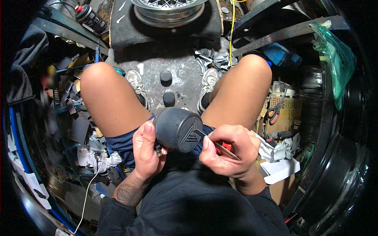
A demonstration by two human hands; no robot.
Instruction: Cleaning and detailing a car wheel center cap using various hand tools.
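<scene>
My left hand (146, 146) is closed round the side of a black round cap (169, 128), its thumb toward the top. The cap's end face, with a triangular pattern of lines, is turned toward my right hand (234, 151). That hand pinches a thin metal blade-like tool (226, 150), whose dark narrow tip reaches the edge of the triangular pattern. I cannot tell whether the tip presses on the surface. Something red shows behind my right fingers. On the floor between my shoes stand two smaller dark caps, one farther (166, 75) and one nearer (169, 98).
A silver wheel rim (169, 15) rests on a dark padded stand ahead. A spray can (90, 19) lies at the far left. Scissors (277, 108) hang by a cardboard box on the right. A green plastic bag (334, 59) drapes over the right frame. Scraps crowd the left shelf.
</scene>
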